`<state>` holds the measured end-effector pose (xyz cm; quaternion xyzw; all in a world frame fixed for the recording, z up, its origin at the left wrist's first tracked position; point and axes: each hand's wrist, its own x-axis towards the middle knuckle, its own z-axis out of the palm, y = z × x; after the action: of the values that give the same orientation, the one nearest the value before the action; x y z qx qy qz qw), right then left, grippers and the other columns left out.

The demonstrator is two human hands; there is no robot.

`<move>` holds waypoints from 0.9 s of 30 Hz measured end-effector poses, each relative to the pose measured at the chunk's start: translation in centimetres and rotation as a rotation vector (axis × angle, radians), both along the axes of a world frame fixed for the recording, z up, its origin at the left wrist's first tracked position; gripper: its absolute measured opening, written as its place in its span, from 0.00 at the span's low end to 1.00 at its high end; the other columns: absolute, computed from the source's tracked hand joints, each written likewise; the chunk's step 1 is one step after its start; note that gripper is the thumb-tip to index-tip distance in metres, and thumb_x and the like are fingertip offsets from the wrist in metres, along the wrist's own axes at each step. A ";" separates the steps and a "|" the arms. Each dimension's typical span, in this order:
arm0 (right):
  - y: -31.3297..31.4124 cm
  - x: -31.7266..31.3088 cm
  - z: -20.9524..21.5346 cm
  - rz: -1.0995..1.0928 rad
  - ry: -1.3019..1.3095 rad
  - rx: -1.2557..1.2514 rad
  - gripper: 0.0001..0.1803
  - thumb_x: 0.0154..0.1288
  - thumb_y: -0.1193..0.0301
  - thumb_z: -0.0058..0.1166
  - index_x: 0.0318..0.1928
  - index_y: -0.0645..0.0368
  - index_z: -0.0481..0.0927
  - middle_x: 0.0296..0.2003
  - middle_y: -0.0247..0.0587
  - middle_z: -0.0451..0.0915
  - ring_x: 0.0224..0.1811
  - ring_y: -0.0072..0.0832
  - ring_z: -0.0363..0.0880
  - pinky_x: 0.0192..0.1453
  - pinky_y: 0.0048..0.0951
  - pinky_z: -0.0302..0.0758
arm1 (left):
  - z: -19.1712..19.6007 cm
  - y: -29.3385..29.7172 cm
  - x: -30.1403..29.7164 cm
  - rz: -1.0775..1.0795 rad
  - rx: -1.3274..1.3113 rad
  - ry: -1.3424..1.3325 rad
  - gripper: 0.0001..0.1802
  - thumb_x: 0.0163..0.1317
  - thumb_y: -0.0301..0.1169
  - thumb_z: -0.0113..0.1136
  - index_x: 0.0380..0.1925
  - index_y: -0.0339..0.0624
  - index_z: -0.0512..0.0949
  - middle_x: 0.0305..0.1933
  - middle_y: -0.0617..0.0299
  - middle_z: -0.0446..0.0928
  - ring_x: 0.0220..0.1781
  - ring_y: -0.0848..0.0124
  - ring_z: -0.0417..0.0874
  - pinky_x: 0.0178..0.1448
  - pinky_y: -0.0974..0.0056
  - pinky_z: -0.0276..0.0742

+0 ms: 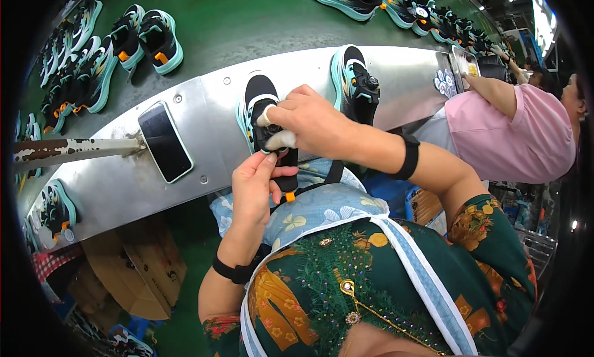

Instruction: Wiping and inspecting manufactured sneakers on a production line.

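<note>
A black, white and mint-green sneaker (258, 88) lies on the metal ledge in front of me, toe pointing away and orange heel loop close to my apron. My right hand (318, 125) reaches over it from the right, white covers on its fingertips, with fingers closed on the black upper by the opening. From the near side my left hand (252, 187) pinches the shoe's black edge between thumb and finger; its other fingers curl beside the collar. Exactly what the fingertips grip is partly hidden. A similar sneaker (356, 81) with a round dial stands to the right.
A phone (166, 141) lies left on the metal ledge (216, 78), near a rusty bar (74, 148). Beyond is a green belt (247, 23) with rows of sneakers. Small round stickers (445, 83) sit at right, beside a pink-shirted person (501, 134). Below left stands a cardboard box (139, 270).
</note>
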<state>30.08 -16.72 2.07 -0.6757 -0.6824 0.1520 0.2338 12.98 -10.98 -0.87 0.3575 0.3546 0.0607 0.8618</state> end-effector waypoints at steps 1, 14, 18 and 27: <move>0.1 -0.2 -0.1 -0.053 -0.093 0.053 0.20 0.52 0.62 0.64 0.44 0.56 0.77 0.21 0.42 0.73 0.31 0.42 0.75 0.48 0.40 0.67 | 0.0 0.1 0.0 0.001 -0.008 -0.002 0.13 0.70 0.29 0.49 0.46 0.29 0.76 0.45 0.53 0.80 0.36 0.70 0.85 0.15 0.75 0.66; 0.0 1.1 1.1 -0.058 0.088 -0.141 0.17 0.52 0.65 0.64 0.43 0.55 0.79 0.25 0.42 0.75 0.32 0.41 0.76 0.41 0.37 0.70 | -0.6 -0.5 0.5 -0.013 -0.101 -0.033 0.14 0.70 0.29 0.48 0.47 0.28 0.75 0.49 0.52 0.79 0.38 0.68 0.85 0.16 0.75 0.69; -1.1 1.2 0.4 -0.053 0.105 -0.137 0.15 0.50 0.67 0.64 0.39 0.56 0.79 0.26 0.36 0.75 0.32 0.38 0.76 0.43 0.34 0.69 | -0.5 -1.1 1.0 -0.016 -0.118 -0.024 0.14 0.70 0.29 0.48 0.47 0.28 0.75 0.49 0.53 0.79 0.38 0.68 0.85 0.16 0.74 0.70; -1.9 2.3 1.6 -0.054 0.233 -0.269 0.15 0.53 0.69 0.62 0.43 0.55 0.79 0.26 0.37 0.76 0.34 0.36 0.76 0.46 0.34 0.67 | -0.2 -1.6 1.8 -0.036 -0.059 0.007 0.14 0.70 0.28 0.48 0.46 0.29 0.76 0.46 0.54 0.80 0.38 0.68 0.85 0.16 0.74 0.70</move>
<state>32.36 -18.61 3.65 -0.6967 -0.6059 0.3129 0.2226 14.82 -12.54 -1.06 0.3384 0.3530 0.0333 0.8717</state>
